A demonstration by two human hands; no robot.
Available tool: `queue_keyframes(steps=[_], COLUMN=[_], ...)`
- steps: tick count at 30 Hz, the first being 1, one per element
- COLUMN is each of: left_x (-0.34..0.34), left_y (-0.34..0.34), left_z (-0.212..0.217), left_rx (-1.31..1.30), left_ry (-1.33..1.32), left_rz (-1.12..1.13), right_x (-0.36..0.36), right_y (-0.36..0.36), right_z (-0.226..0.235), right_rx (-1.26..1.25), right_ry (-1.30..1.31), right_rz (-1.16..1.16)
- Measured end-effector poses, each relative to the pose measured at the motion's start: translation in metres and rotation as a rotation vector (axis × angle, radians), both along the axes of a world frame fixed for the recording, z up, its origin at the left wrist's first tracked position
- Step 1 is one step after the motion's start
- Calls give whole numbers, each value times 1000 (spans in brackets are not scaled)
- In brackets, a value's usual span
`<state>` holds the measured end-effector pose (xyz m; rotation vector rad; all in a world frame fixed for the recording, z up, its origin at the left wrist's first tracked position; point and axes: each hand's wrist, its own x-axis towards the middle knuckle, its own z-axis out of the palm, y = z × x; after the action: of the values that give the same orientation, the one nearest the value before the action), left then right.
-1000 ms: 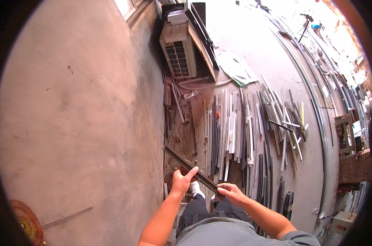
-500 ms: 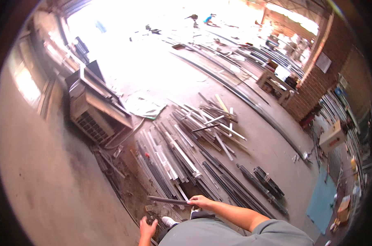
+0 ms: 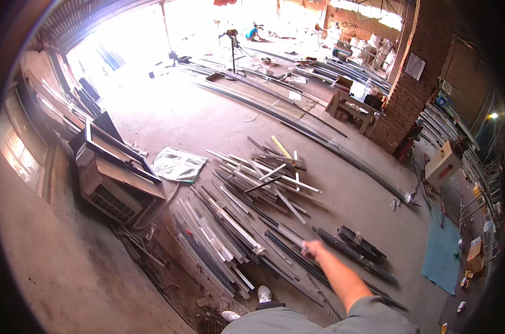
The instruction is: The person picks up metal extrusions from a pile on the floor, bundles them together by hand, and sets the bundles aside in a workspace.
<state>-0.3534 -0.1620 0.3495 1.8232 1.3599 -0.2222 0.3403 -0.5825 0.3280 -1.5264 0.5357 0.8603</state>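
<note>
Nearest, the person's white shoes (image 3: 264, 294) stand on the floor (image 3: 375, 183) just beyond the grey shirt (image 3: 269, 322), and the left hand is out of view. The right arm stretches forward and to the right, and the right hand (image 3: 313, 249) is low over a row of dark metal lengths (image 3: 286, 245); its fingers look curled, but blur hides the grip, so I cannot tell how far open it is or whether it has hold of anything. A greyish bar (image 3: 290, 234) lies right at its fingertips, roughly in line with the dark lengths. Handling here would likely go best with the bar kept parallel to its neighbours, the fingers clear of pinching between metal edges, the reach slow, and the feet steady and off the loose ends. To the left lie paler strips (image 3: 210, 236); to the right, just beside the row, is a dark bundle (image 3: 359, 242). Farther off, a crisscrossed pile (image 3: 266, 175) would snag easily if knocked. Beyond it, long rails (image 3: 319, 139) run diagonally across the floor, and a person in blue (image 3: 252, 33) crouches at the far side.
</note>
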Motion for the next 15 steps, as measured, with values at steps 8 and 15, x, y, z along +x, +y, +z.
queue_keyframes(steps=[8, 15], left_x=[117, 102], left_y=[-33, -73], left_z=[92, 87], left_rx=[-29, -231], left_ry=[-158, -24], left_rz=[-29, 120], right_x=[201, 52], right_y=[32, 39], right_z=[141, 43], right_rx=[-664, -791], right_ry=[-685, -610], right_rz=[56, 621])
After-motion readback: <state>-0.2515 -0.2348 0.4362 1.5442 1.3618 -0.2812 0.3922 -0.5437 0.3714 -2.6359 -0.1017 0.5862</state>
